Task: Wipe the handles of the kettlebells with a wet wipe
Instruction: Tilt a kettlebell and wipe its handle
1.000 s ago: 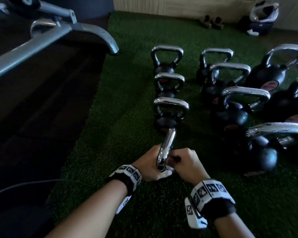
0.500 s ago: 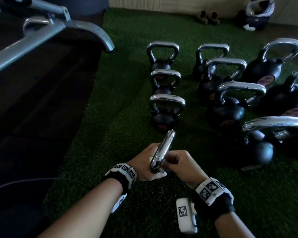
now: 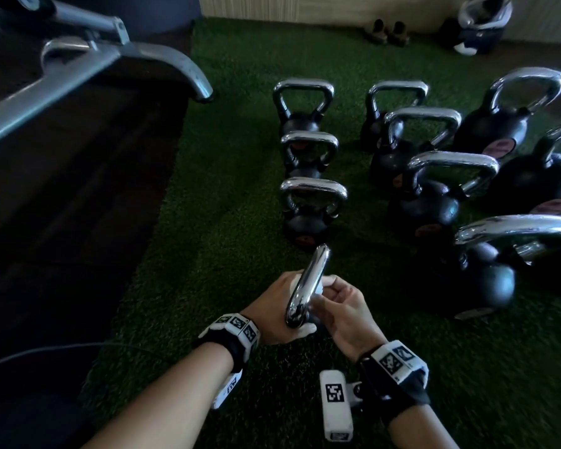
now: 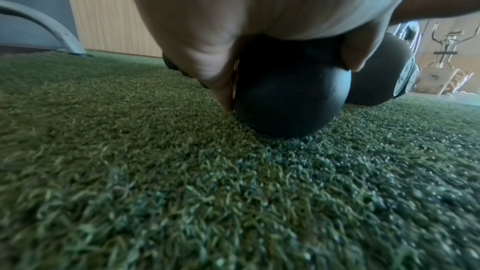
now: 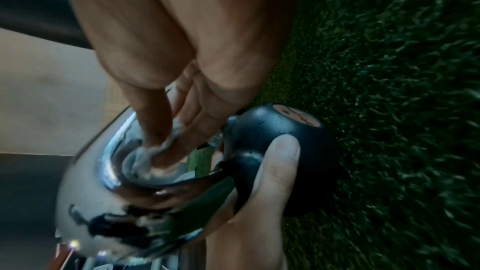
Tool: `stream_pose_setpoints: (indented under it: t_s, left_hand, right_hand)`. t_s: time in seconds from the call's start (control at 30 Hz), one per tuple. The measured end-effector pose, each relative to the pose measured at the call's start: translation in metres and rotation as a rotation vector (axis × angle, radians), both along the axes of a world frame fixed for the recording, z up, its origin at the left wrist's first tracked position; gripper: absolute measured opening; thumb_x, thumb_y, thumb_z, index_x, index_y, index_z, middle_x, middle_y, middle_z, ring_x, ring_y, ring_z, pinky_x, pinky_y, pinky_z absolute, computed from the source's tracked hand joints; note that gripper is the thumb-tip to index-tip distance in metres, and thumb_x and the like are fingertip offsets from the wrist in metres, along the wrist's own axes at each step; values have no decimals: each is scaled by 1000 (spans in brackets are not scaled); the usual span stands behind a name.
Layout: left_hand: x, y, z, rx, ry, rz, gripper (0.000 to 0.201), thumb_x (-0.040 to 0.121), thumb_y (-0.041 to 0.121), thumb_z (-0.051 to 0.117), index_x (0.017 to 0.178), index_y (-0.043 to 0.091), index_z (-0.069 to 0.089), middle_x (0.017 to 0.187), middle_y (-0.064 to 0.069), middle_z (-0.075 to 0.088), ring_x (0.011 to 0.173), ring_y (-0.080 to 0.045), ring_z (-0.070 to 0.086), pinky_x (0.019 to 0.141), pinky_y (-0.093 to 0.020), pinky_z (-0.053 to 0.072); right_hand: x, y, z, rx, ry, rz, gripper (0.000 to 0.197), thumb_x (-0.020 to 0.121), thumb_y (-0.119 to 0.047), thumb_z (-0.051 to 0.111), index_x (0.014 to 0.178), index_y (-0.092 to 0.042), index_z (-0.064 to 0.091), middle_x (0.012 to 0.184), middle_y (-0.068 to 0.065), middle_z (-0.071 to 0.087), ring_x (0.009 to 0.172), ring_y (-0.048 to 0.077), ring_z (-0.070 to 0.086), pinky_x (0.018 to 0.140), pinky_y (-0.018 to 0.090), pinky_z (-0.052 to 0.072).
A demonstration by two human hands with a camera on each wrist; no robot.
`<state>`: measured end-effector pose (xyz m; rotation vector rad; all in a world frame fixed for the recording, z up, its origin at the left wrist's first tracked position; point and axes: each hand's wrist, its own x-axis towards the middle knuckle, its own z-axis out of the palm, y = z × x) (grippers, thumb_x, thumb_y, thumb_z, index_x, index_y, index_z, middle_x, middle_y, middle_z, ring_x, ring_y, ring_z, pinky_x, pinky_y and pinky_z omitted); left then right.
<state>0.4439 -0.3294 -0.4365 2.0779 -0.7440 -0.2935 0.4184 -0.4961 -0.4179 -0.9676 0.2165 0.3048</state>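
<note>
A small black kettlebell lies tilted on the turf, its chrome handle (image 3: 308,286) pointing up and away from me. My left hand (image 3: 272,314) grips its black ball (image 4: 291,98) from above, thumb (image 5: 280,157) lying on the ball (image 5: 283,128). My right hand (image 3: 342,307) has its fingers curled inside the handle loop (image 5: 85,182) and presses a crumpled grey-white wet wipe (image 5: 153,159) against the inner chrome. A white corner of the wipe (image 3: 319,288) shows beside the handle.
Several more chrome-handled kettlebells stand in rows ahead (image 3: 311,205) and to the right (image 3: 434,202), the nearest (image 3: 486,270) close to my right hand. A grey machine leg (image 3: 175,66) and dark floor lie left of the green turf (image 3: 224,222). A cable (image 3: 46,351) crosses the floor.
My right hand has turned at the wrist and slid the wipe up the inside of the handle. My left hand still holds the kettlebell in the same spot.
</note>
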Motion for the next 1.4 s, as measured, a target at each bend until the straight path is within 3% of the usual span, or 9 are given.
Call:
stream_pose_setpoints:
  t_s: [0.13, 0.3, 0.43, 0.53, 0.67, 1.03, 1.13, 1.27, 1.4]
  left_hand:
    - [1, 2, -11, 57, 76, 70, 89, 76, 24, 87, 149, 17, 36, 137, 14, 35, 143, -20, 37, 120, -46, 36]
    - [0, 3, -15, 29, 58, 76, 97, 77, 21, 86, 145, 48, 22, 141, 35, 28, 143, -20, 38, 120, -44, 36]
    - [-1, 1, -23, 20, 96, 130, 95, 76, 20, 87, 151, 24, 29, 145, 9, 39, 142, -19, 39, 120, -45, 35]
    - [-2, -1, -27, -11, 66, 164, 94, 74, 20, 88, 144, 35, 27, 141, 7, 40, 141, -17, 40, 119, -44, 37]
    - [-1, -2, -28, 1, 57, 161, 87, 73, 25, 88, 136, 44, 31, 136, 14, 39, 139, -22, 43, 115, -49, 42]
    - [-5, -2, -24, 37, 55, 150, 89, 77, 27, 88, 149, 15, 36, 135, 13, 34, 142, -19, 36, 122, -42, 33]
    - [-12, -2, -24, 173, 25, 186, 95, 79, 38, 85, 153, 16, 30, 145, 5, 30, 145, -21, 24, 125, -39, 25]
    - [-12, -1, -33, 305, -64, 254, 100, 70, 68, 73, 149, 25, 29, 141, -3, 25, 135, -27, 30, 119, -48, 35]
    - [-11, 4, -30, 447, -92, 224, 116, 64, 92, 59, 155, 32, 18, 140, -1, 23, 132, -26, 32, 116, -48, 35]
  right_hand:
    - [15, -4, 1, -161, -46, -241, 27, 70, -1, 77, 94, -1, 65, 87, 18, 75, 75, 24, 73, 68, 32, 62]
    - [12, -6, 9, -500, -106, -263, 19, 77, 13, 78, 83, -2, 68, 80, 12, 77, 73, 22, 74, 68, 32, 61]
    - [29, -1, 4, -735, -103, -424, 15, 78, -11, 87, 73, -17, 74, 74, 5, 77, 71, 24, 77, 67, 38, 63]
    - [32, 4, 2, -870, -90, -474, 15, 78, -17, 87, 72, -19, 73, 70, -1, 76, 67, 15, 75, 65, 34, 63]
    - [33, 11, 11, -1038, -41, -400, 12, 80, -13, 82, 73, -18, 74, 71, -4, 72, 66, 11, 70, 62, 31, 62]
    - [36, 10, 8, -1209, -74, -237, 8, 85, -17, 76, 78, -18, 71, 72, -8, 66, 63, 1, 60, 45, 6, 40]
    - [36, -8, 14, -1227, -137, -192, 7, 84, -21, 75, 80, -22, 70, 76, -9, 68, 69, 8, 63, 54, 7, 40]
    - [43, -27, 28, -1131, -379, -194, 27, 88, -8, 69, 100, -33, 69, 92, -10, 75, 77, 7, 72, 67, 25, 58]
    - [58, -27, 48, -1220, -642, 200, 57, 77, 13, 57, 111, -28, 78, 113, -14, 73, 105, -5, 65, 89, 7, 47]
